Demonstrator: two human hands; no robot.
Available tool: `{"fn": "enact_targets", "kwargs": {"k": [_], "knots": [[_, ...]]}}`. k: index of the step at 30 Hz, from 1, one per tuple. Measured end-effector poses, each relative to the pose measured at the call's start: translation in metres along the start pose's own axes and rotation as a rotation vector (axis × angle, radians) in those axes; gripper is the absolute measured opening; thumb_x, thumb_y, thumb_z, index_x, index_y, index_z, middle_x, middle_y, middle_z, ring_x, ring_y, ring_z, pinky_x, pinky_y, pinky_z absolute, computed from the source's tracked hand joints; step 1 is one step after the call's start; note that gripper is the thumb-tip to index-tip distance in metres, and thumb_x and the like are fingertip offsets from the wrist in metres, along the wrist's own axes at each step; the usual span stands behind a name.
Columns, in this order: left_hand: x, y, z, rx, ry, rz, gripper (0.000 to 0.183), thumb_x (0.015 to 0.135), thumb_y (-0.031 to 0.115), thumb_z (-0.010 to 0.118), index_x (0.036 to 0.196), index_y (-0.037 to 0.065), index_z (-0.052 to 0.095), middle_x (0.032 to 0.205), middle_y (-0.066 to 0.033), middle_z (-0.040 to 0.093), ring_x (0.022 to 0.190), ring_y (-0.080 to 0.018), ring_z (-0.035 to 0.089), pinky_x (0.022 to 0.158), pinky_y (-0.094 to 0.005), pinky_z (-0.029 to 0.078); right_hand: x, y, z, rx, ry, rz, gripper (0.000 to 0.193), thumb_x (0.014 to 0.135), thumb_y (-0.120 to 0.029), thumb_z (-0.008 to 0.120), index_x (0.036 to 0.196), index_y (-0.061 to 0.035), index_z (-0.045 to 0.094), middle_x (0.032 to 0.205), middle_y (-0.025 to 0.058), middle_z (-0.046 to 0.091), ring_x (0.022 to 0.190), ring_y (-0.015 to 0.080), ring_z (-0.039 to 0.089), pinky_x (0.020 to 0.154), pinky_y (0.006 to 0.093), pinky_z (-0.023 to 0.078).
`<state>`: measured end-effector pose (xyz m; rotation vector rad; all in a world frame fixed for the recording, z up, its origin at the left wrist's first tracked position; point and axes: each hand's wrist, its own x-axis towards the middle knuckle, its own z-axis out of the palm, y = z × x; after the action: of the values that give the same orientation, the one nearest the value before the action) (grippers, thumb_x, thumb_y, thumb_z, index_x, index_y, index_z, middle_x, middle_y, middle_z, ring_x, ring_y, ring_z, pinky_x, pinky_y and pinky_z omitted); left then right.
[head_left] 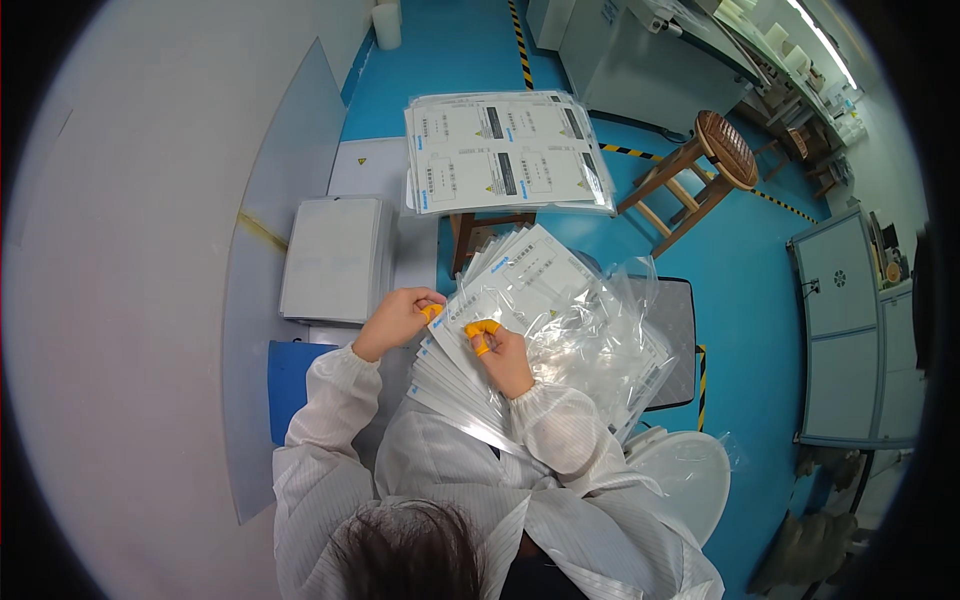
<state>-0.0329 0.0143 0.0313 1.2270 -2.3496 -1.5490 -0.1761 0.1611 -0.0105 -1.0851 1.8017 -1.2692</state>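
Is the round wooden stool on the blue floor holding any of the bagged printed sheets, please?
No, the wooden stool has a bare seat, while the bagged sheets lie on a separate stand to its left.

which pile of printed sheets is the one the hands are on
The fanned stack of printed sheets on the lap: the left hand and right hand pinch its top sheets. The bagged stack lies untouched on the far stool, and the plain white pile sits left.
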Motion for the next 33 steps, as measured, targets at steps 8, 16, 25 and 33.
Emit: {"fn": "enact_targets", "kwargs": {"k": [8,16,25,33], "knots": [[0.003,-0.001,0.0,-0.253,-0.211,0.028,0.032,0.078,-0.006,0.051,0.109,-0.006,0.059,0.089,-0.0077,0.063,0.073,-0.0108,0.058,0.066,-0.0218,0.049,0.002,-0.017,0.008,-0.413,-0.09,-0.149,0.031,0.075,-0.028,0.069,0.084,-0.0003,0.061,0.066,0.0158,0.06,0.063,0.0331,0.06,0.056,0.0391,0.047],[0.003,0.0,0.001,-0.221,-0.207,0.076,0.033,0.079,-0.004,0.05,0.111,-0.006,0.058,0.092,-0.0117,0.064,0.073,-0.0141,0.06,0.065,-0.0226,0.049,0.006,-0.019,0.004,-0.448,-0.094,-0.134,0.037,0.072,-0.032,0.072,0.08,0.0004,0.057,0.07,0.0152,0.062,0.066,0.0319,0.062,0.059,0.0367,0.049],[0.001,0.005,0.002,-0.221,-0.256,0.006,0.031,0.085,0.002,0.054,0.115,-0.006,0.055,0.104,-0.0187,0.061,0.08,-0.0221,0.065,0.067,-0.0275,0.054,0.007,-0.03,0.006,-0.561,-0.159,0.022,0.052,0.066,-0.043,0.074,0.084,0.0007,0.055,0.071,0.0157,0.062,0.067,0.0315,0.063,0.059,0.0367,0.049],[0.004,0.002,0.007,-0.316,-0.222,-0.042,0.029,0.086,0.001,0.054,0.115,-0.005,0.056,0.107,-0.0172,0.059,0.075,-0.0222,0.066,0.061,-0.0243,0.053,0.005,-0.036,0.005,-0.574,-0.179,-0.019,0.06,0.063,-0.048,0.076,0.086,0.0021,0.052,0.072,0.016,0.061,0.067,0.0306,0.063,0.058,0.0356,0.049]]}}
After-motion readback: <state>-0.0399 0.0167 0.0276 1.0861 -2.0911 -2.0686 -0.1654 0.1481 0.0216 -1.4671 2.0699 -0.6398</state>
